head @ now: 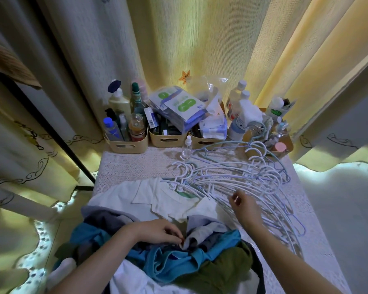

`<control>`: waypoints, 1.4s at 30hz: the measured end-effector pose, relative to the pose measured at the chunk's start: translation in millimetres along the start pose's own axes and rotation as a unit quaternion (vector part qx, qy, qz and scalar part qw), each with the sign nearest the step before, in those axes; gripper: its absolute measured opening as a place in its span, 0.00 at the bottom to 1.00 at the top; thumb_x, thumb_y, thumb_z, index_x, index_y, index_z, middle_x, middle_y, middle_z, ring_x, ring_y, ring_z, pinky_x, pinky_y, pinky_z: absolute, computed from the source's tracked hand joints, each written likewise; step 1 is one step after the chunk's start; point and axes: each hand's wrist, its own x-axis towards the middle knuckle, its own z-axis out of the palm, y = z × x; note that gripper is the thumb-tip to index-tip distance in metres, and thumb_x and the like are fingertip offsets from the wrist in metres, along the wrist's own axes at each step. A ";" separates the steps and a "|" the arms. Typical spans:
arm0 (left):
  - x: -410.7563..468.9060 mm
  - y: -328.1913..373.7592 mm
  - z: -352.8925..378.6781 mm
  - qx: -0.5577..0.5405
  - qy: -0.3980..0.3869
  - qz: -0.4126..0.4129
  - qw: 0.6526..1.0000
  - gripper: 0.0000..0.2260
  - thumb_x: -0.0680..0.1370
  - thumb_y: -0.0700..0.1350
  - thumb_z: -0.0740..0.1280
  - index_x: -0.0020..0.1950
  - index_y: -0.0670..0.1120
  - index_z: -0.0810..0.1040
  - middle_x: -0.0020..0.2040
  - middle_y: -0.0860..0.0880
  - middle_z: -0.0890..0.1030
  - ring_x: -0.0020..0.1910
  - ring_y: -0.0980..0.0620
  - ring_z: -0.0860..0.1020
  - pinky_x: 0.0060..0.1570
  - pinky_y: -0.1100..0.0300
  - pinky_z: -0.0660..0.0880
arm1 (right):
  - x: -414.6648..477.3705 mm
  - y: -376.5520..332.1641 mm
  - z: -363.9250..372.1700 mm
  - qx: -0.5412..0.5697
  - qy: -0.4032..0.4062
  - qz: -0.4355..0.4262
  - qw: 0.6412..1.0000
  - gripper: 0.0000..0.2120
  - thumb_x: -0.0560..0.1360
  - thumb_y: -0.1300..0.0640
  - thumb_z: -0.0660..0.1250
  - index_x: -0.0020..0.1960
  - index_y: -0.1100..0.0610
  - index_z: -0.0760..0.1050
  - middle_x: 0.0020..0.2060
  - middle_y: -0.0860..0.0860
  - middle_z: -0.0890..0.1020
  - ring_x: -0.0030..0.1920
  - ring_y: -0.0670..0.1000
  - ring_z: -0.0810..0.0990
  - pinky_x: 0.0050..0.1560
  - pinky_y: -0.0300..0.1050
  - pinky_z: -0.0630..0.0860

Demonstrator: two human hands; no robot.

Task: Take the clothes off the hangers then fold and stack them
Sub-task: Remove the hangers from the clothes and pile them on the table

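A large green 8 stands on the white face of a blue-edged packet [186,107] lying on top of the middle bin [168,141]. The small green print above the numeral is too blurred to read, and so is a small blue mark at the packet's corner. A second packet [164,94] behind it shows part of a similar green figure. A barcode shows on a box [151,122] in the same bin, its digits unreadable. The bottle labels cannot be read.
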 end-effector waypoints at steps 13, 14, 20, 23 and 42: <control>1.7 -4.9 -1.9 -0.030 0.002 0.036 0.999 0.10 0.79 0.50 0.65 0.57 0.50 0.81 0.56 0.51 0.81 0.58 0.53 0.77 0.65 0.54 0.71 | 14.4 30.5 -0.3 -0.091 -0.204 -0.080 0.971 0.16 0.81 0.47 0.57 0.63 0.46 0.76 0.57 0.51 0.82 0.50 0.52 0.81 0.37 0.39 0.70; 1.8 -5.0 -2.0 -0.032 0.001 0.036 0.999 0.10 0.79 0.50 0.65 0.57 0.49 0.81 0.56 0.51 0.81 0.58 0.52 0.77 0.65 0.53 0.71 | 19.1 31.9 -2.7 -0.104 -0.205 -0.079 0.970 0.15 0.81 0.49 0.57 0.64 0.46 0.75 0.58 0.51 0.81 0.53 0.52 0.80 0.40 0.40 0.73; 1.0 -6.3 -0.9 -0.034 -0.003 0.027 0.999 0.09 0.78 0.52 0.65 0.55 0.53 0.81 0.55 0.55 0.80 0.58 0.55 0.77 0.65 0.53 0.71 | 43.9 34.1 -18.1 -0.106 -0.189 -0.072 0.974 0.16 0.81 0.59 0.58 0.65 0.50 0.75 0.64 0.51 0.77 0.62 0.53 0.76 0.53 0.40 0.71; 1.0 -5.3 -1.6 -0.036 -0.009 0.020 0.999 0.08 0.78 0.54 0.65 0.54 0.57 0.81 0.55 0.57 0.80 0.58 0.56 0.77 0.65 0.53 0.71 | 48.0 33.3 -21.7 -0.109 -0.173 -0.064 0.977 0.17 0.79 0.61 0.59 0.65 0.51 0.75 0.64 0.52 0.77 0.60 0.54 0.77 0.52 0.42 0.72; 4.2 -9.8 -29.3 -0.082 0.170 0.026 0.982 0.07 0.78 0.44 0.67 0.54 0.52 0.81 0.56 0.50 0.81 0.57 0.52 0.78 0.59 0.58 0.74 | 40.4 5.3 -36.1 -0.075 -0.228 -0.043 0.970 0.12 0.79 0.62 0.59 0.58 0.57 0.78 0.52 0.57 0.82 0.50 0.57 0.82 0.53 0.50 0.77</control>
